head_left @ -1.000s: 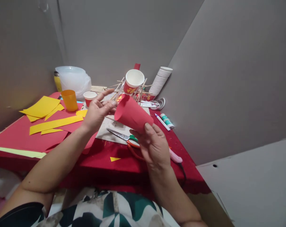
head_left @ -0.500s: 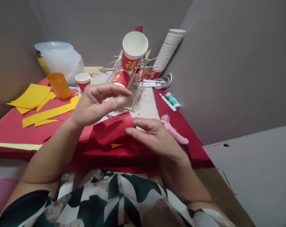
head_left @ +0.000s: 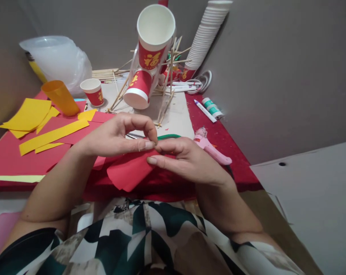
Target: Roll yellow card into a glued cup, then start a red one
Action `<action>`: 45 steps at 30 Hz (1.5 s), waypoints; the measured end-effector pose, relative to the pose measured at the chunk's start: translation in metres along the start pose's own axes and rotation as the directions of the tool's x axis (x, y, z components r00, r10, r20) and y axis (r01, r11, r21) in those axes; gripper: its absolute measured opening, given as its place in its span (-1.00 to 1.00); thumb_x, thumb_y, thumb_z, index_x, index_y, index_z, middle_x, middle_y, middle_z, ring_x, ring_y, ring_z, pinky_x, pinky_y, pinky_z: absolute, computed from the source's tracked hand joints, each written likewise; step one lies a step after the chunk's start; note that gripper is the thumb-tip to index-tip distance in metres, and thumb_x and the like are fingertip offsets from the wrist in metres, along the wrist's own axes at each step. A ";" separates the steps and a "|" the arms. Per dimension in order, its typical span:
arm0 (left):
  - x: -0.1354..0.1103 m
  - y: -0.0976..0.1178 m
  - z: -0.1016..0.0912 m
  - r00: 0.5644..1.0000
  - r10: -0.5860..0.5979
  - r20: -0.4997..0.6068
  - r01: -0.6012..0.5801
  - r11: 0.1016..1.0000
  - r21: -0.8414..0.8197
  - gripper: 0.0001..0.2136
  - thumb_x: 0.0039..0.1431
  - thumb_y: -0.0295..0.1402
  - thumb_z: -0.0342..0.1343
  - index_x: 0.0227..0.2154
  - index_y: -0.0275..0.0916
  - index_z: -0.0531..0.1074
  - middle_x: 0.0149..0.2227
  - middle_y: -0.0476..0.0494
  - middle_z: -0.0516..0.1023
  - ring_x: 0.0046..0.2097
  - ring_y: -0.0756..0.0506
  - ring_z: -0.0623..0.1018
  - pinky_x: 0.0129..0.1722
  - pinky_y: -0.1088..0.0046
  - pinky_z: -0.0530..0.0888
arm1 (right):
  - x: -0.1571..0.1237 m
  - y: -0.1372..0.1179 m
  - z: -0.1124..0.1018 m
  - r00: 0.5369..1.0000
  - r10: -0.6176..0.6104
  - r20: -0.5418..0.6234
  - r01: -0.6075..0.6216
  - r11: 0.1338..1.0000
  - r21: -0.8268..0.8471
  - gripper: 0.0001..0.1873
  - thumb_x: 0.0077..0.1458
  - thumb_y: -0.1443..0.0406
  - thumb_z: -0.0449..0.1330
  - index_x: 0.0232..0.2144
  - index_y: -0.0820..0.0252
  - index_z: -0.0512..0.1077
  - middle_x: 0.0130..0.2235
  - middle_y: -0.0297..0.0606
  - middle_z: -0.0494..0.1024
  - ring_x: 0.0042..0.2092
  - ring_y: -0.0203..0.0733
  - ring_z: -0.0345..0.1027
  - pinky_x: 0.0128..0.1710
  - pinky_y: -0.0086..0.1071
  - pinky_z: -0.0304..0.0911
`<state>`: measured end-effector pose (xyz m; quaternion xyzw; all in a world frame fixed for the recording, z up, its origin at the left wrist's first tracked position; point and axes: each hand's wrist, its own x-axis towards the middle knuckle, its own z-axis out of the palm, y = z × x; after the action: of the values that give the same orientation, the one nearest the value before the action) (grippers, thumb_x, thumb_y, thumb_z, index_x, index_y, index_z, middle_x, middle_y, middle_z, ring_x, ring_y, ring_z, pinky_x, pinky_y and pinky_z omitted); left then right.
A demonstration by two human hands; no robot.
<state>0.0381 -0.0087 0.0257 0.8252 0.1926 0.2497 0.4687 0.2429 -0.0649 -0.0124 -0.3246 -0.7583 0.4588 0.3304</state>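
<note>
A piece of red paper (head_left: 131, 170), slightly curved, hangs low over the table's front edge between my hands. My right hand (head_left: 187, 156) pinches its right end between thumb and fingers. At the upper corner of that end, my left hand (head_left: 124, 133) has thumb and index finger closed on the paper, its fingertips touching those of my right hand. The gripped corner is hidden by the fingers. Just behind my hands a green curved handle (head_left: 169, 136) shows in part. A pink glue gun (head_left: 213, 147) lies to the right of my right hand.
Behind stand red-and-white paper cups (head_left: 152, 53) in a frame of wooden sticks (head_left: 172, 68), and a tall cup stack (head_left: 208, 32). Left are yellow paper pieces (head_left: 29, 112), an orange cup (head_left: 60, 97) and a small paper cup (head_left: 93, 93). A marker (head_left: 205, 111) lies right.
My left hand has come down and closed on the red paper's upper corner beside my right hand. The paper has tilted, its left end lower. The view has shifted downward.
</note>
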 end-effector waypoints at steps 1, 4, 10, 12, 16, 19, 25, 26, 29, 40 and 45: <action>0.001 -0.001 0.001 1.000 -0.005 0.004 0.006 1.000 -0.023 -0.90 0.12 -0.38 0.27 -0.38 -0.31 0.52 -0.36 -0.11 0.61 -0.31 -0.01 0.56 -0.26 0.51 0.51 | 0.000 0.000 0.000 1.000 0.004 -0.015 -0.004 0.999 0.032 -0.68 0.21 0.24 0.20 -0.55 0.25 0.30 -0.51 -0.46 0.16 -0.43 -0.41 0.04 -0.41 -0.48 0.05; 0.002 -0.003 0.002 1.000 -0.019 -0.002 0.019 0.998 -0.056 -0.94 0.12 -0.41 0.27 -0.39 -0.29 0.53 -0.37 -0.09 0.60 -0.31 -0.01 0.56 -0.26 0.51 0.50 | 0.000 -0.001 0.000 0.998 0.039 -0.041 -0.035 0.994 0.106 -0.70 0.18 0.25 0.23 -0.54 0.27 0.35 -0.53 -0.46 0.20 -0.45 -0.42 0.06 -0.42 -0.49 0.06; 0.001 -0.006 0.002 0.999 -0.030 -0.012 0.029 0.999 -0.046 -0.94 0.11 -0.39 0.28 -0.39 -0.26 0.54 -0.36 -0.07 0.60 -0.29 -0.02 0.57 -0.23 0.48 0.50 | -0.004 0.002 -0.007 0.999 0.046 0.006 -0.046 0.946 0.321 -0.84 0.06 0.27 0.35 -0.37 0.29 0.54 -0.40 -0.33 0.53 -0.33 -0.31 0.35 -0.30 -0.48 0.27; 0.001 -0.006 0.001 0.999 -0.024 -0.031 0.023 0.999 -0.044 -0.93 0.11 -0.37 0.29 -0.38 -0.25 0.55 -0.36 -0.07 0.60 -0.28 -0.03 0.57 -0.21 0.46 0.50 | -0.005 0.005 -0.009 1.000 -0.003 0.027 -0.006 0.944 0.331 -0.83 0.06 0.28 0.35 -0.28 0.26 0.59 -0.33 -0.30 0.60 -0.26 -0.27 0.43 -0.23 -0.47 0.32; 0.000 -0.007 -0.001 0.999 0.003 -0.047 -0.005 0.999 -0.039 -0.94 0.11 -0.36 0.30 -0.38 -0.22 0.55 -0.38 -0.06 0.60 -0.28 -0.03 0.56 -0.16 0.45 0.49 | -0.007 0.009 -0.014 0.997 -0.063 0.048 0.045 0.951 0.305 -0.74 0.10 0.31 0.30 -0.13 0.25 0.59 -0.25 -0.23 0.65 -0.16 -0.19 0.50 -0.12 -0.41 0.36; 0.000 -0.007 -0.003 1.000 0.016 -0.022 -0.017 0.998 -0.054 -0.93 0.12 -0.34 0.30 -0.39 -0.22 0.56 -0.39 -0.08 0.60 -0.30 -0.03 0.56 -0.16 0.44 0.49 | -0.007 0.009 -0.014 0.998 -0.031 0.062 0.012 0.956 0.293 -0.77 0.15 0.29 0.26 -0.17 0.30 0.59 -0.25 -0.21 0.64 -0.18 -0.20 0.48 -0.15 -0.41 0.36; -0.001 -0.008 -0.004 1.000 0.007 0.008 -0.006 0.998 -0.067 -0.91 0.12 -0.29 0.31 -0.37 -0.18 0.58 -0.38 -0.10 0.62 -0.28 -0.06 0.59 -0.18 0.42 0.49 | -0.008 0.009 -0.010 0.992 0.007 0.125 -0.058 0.909 0.412 -0.85 0.24 0.30 0.18 -0.15 0.23 0.36 -0.49 -0.47 0.32 -0.48 -0.44 0.11 -0.47 -0.56 0.09; -0.001 -0.007 -0.004 1.000 0.001 0.013 0.000 0.998 -0.065 -0.90 0.11 -0.27 0.31 -0.37 -0.18 0.59 -0.37 -0.11 0.63 -0.27 -0.07 0.60 -0.18 0.41 0.50 | -0.008 0.009 -0.009 0.990 0.007 0.142 -0.069 0.897 0.437 -0.86 0.25 0.31 0.17 -0.15 0.21 0.31 -0.50 -0.50 0.28 -0.49 -0.46 0.04 -0.49 -0.56 0.04; -0.001 -0.006 -0.004 0.999 -0.029 0.024 0.030 0.998 -0.063 -0.86 0.08 -0.21 0.33 -0.38 -0.16 0.60 -0.36 -0.13 0.64 -0.26 -0.09 0.60 -0.16 0.37 0.51 | -0.008 0.008 -0.009 0.985 0.003 0.171 -0.083 0.884 0.460 -0.86 0.27 0.33 0.14 -0.18 0.17 0.22 -0.49 -0.52 0.24 -0.49 -0.46 0.00 -0.49 -0.56 0.00; 0.000 -0.007 -0.006 0.999 -0.042 0.029 0.042 0.999 -0.012 -0.85 0.02 -0.29 0.37 -0.32 -0.14 0.61 -0.32 -0.12 0.66 -0.22 -0.10 0.61 -0.12 0.39 0.52 | -0.009 0.008 -0.007 0.996 0.028 0.082 -0.051 0.955 0.292 -0.85 0.25 0.26 0.15 -0.35 0.19 0.29 -0.54 -0.50 0.11 -0.50 -0.41 -0.09 -0.52 -0.48 -0.10; 0.002 -0.003 -0.004 0.996 -0.042 0.077 0.040 0.999 0.031 -0.88 0.03 -0.36 0.35 -0.32 -0.14 0.61 -0.32 -0.09 0.65 -0.24 -0.09 0.60 -0.15 0.45 0.51 | -0.006 0.008 -0.008 0.999 0.035 0.027 -0.039 0.988 0.153 -0.77 0.23 0.20 0.17 -0.41 0.24 0.39 -0.46 -0.39 0.27 -0.41 -0.34 0.10 -0.41 -0.46 0.08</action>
<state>0.0367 -0.0035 0.0258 0.8369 0.1947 0.2051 0.4687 0.2542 -0.0632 -0.0179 -0.3066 -0.7186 0.5257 0.3366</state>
